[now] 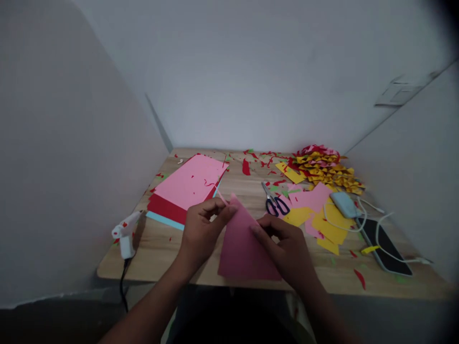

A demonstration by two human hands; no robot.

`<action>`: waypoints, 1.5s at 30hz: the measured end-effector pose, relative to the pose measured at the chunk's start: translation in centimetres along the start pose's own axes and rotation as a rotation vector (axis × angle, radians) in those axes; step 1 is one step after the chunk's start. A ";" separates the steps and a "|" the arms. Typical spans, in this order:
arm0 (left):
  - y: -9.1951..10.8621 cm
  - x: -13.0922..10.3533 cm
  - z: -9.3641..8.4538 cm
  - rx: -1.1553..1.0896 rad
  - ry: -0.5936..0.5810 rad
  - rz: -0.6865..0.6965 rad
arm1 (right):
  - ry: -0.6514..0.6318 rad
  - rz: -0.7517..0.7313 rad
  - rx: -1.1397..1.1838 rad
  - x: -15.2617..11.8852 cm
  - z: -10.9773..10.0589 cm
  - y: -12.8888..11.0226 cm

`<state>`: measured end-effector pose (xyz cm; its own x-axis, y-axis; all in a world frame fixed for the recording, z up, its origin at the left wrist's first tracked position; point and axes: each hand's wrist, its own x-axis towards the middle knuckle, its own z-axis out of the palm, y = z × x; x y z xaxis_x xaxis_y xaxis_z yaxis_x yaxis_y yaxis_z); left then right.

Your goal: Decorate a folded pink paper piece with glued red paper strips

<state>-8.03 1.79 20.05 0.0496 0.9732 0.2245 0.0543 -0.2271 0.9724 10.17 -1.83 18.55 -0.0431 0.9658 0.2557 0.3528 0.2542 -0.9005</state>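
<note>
Head view: left hand, right hand partly hide held pink sheet.

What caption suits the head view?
Left hand and right hand hold pink paper at a wood-grain table near dark-handled scissors.

Scissors just beyond right fingers

Sheet at table front, paper stack behind left — scissors behind right, phone far right
</note>
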 end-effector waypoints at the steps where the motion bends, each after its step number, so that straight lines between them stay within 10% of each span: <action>1: 0.3 0.5 0.2 0.005 -0.021 -0.017 | -0.012 0.036 0.048 0.5 -0.1 0.0; 19: -3.6 4.3 -1.0 0.149 -0.081 -0.200 | 0.141 0.227 0.370 4.4 2.9 3.2; 26: -7.4 5.8 -4.7 1.049 -0.239 -0.347 | 0.186 0.377 0.465 3.7 3.0 6.2; 31: -7.1 5.8 -5.3 1.191 -0.295 -0.432 | 0.172 0.398 0.441 3.1 2.8 6.7; 38: -4.2 2.4 -0.2 0.340 -0.228 -0.267 | 0.152 0.390 0.529 2.5 3.2 6.2; 45: -4.2 0.5 1.8 0.240 -0.188 -0.304 | 0.259 0.396 0.654 1.8 3.6 5.9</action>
<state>-6.49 3.18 15.95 0.1750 0.9788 -0.1069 0.3242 0.0452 0.9449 8.82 1.59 12.47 0.2166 0.9683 -0.1241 -0.3255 -0.0482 -0.9443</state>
